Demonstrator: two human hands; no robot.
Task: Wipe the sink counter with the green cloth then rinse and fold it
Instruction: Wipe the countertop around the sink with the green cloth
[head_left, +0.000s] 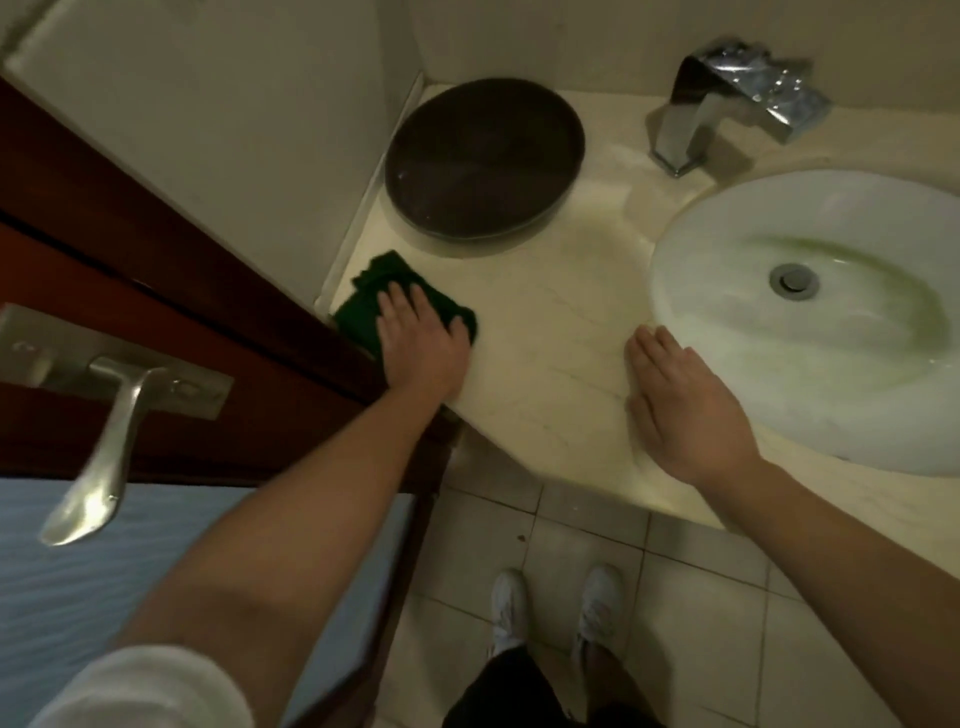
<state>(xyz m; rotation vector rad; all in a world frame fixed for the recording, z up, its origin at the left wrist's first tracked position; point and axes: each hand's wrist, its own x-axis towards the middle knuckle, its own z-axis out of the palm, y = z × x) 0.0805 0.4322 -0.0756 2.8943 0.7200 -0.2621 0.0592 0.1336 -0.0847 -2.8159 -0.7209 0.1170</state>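
The green cloth (375, 291) lies bunched on the cream counter (550, 322) at its left edge, close to the wall. My left hand (421, 343) presses flat on top of the cloth, fingers spread over it and the thumb around its right side. My right hand (680, 400) rests palm down on the bare counter, fingers together, beside the rim of the white oval sink (727, 332). It holds nothing. The sink bowl shows a greenish stain around the metal drain (793, 280).
A dark oval tray (483, 156) sits at the back left of the counter. A chrome faucet (727, 98) stands behind the sink. A wooden door with a metal lever handle (104, 441) is at the left. Tiled floor and white shoes (556, 608) are below.
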